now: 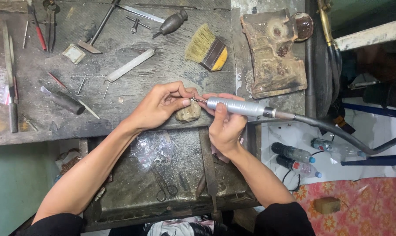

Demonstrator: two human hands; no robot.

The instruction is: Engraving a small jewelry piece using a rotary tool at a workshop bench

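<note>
Silver rotary handpiece (237, 106) gripped in right hand (224, 126), left hand (161, 105) fingertips pinching small metal piece (192, 100) at its tip

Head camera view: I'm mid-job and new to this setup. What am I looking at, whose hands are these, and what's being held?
There is one picture, from a camera on the person's head looking down at a worn workbench. No machine arm: both bare hands are the person's own. The right hand grips a grey rotary handpiece with a flexible hose running off to the right. The left hand pinches a tiny metal piece at the tool's tip, over a small bench peg. On the bench lie a brush, files and hand tools. Below is an open drawer with scissors. Plastic bottles lie on the floor.
</note>
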